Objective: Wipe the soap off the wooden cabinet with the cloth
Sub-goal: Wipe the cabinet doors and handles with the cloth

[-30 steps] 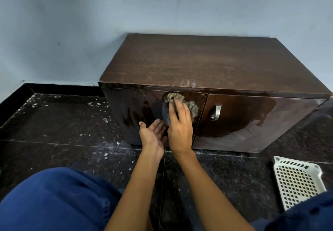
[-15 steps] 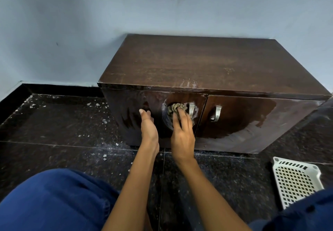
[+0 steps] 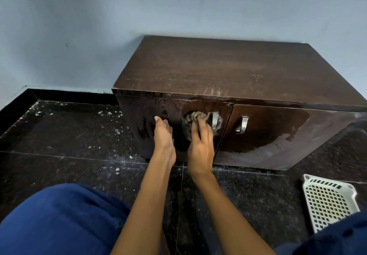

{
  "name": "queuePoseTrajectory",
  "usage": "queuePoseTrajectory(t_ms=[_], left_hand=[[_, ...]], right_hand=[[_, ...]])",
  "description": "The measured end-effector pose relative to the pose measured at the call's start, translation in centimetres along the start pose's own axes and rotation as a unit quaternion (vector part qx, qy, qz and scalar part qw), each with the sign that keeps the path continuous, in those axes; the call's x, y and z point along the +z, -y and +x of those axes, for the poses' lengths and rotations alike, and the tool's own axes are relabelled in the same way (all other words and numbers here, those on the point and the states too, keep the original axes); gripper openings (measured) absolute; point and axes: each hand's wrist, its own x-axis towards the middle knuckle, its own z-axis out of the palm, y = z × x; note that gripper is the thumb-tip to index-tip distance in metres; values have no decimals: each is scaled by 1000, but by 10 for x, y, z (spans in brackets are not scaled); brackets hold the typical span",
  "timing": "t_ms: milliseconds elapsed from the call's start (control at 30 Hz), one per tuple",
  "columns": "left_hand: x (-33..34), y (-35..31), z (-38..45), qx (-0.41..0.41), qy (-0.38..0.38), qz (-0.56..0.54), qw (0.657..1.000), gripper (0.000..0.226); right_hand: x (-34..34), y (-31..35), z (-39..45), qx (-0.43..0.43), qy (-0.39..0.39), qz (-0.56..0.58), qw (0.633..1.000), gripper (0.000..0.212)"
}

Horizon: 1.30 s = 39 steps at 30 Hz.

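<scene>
A dark wooden cabinet (image 3: pixel 228 70) with two doors stands against the wall. My right hand (image 3: pixel 199 145) presses a bunched grey-beige cloth (image 3: pixel 193 116) against the left door, just left of its metal handle (image 3: pixel 215 120). My left hand (image 3: pixel 163 135) rests flat, fingers extended, on the same door to the left of the cloth. White soap streaks show along the cabinet's top front edge (image 3: pixel 212 91) and on the right door (image 3: pixel 288 141), around a darker wet patch.
The right door has its own metal handle (image 3: pixel 242 124). A white perforated plastic basket (image 3: pixel 329 201) lies on the dark tiled floor at the right. White crumbs dot the floor (image 3: pixel 79 135) at the left. My blue-clad knees fill the bottom corners.
My right hand slid the cloth down from the door's top edge, then to the left, off the handle. My left hand rose from below the cloth and laid flat on the door.
</scene>
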Motion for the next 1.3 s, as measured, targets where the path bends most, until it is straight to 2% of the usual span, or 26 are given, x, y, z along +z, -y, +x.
queuePoseTrajectory(t_ms=[67, 133, 267, 333, 433, 533, 600, 700, 833, 967, 1133, 1300], left_hand=[[-1, -1, 0, -2, 9, -3, 1000, 63], [-1, -1, 0, -2, 13, -4, 1000, 63], [-1, 0, 0, -1, 15, -6, 1000, 63], [-1, -1, 0, -2, 13, -7, 1000, 63], [-3, 0, 0, -1, 18, -11, 1000, 63], [-4, 2, 0, 0, 20, -16, 1000, 62], [-5, 3, 0, 1, 22, -16, 1000, 62], [-4, 2, 0, -2, 23, -21, 1000, 62], [-4, 2, 0, -2, 25, -25, 999, 63], [-5, 3, -2, 0, 28, -28, 999, 63], [-4, 3, -2, 1, 29, -31, 999, 63], [-5, 2, -3, 0, 31, -31, 999, 64]], right_hand=[[0, 6, 6, 17, -37, 22, 999, 62], [-1, 10, 12, -9, -43, 12, 999, 61], [1, 4, 2, -55, 32, -52, 997, 70], [3, -1, -7, -21, 39, -68, 997, 69], [1, 9, -3, 67, -1, -52, 996, 66], [-1, 23, 8, 77, -24, -59, 995, 55], [1, 24, 5, 75, -5, -85, 994, 57], [7, 17, -14, 110, 56, -107, 987, 71], [10, 22, -14, 177, 46, -59, 981, 68], [11, 29, -4, 175, 14, -26, 984, 58], [12, 27, -13, 215, 79, 24, 973, 59], [6, 40, 3, 226, 17, 108, 968, 63]])
